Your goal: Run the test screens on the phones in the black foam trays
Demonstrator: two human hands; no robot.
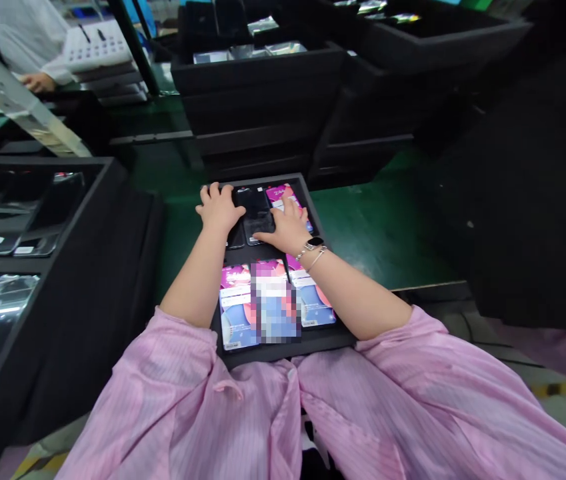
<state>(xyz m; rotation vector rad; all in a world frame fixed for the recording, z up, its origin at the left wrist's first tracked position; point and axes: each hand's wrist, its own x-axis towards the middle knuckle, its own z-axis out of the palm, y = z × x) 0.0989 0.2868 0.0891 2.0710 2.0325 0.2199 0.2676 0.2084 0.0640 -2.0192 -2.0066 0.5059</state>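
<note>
In front of me lies a black foam tray (307, 200) with two rows of smartphones. My left hand (217, 208) rests with spread fingers over the far-left phone (235, 237), which it mostly covers. Over the far-right phone (277, 192), whose screen is lit pink, my right hand (290, 225) is spread too, its thumb reaching the dark-screened middle phone (257, 210). In the near row are three lit phones: a left one (237, 313), a middle one (276, 310) blurred out by blocks, and a right one (315, 303) partly under my right wrist.
At left a stack of black trays (107, 220) holds several dark phones (55, 213). Tall stacks of black trays (263, 100) stand beyond the green bench (387, 220). Far left, a person's hand (39, 82) is near a white tray (97, 47). A large dark shape fills the right side.
</note>
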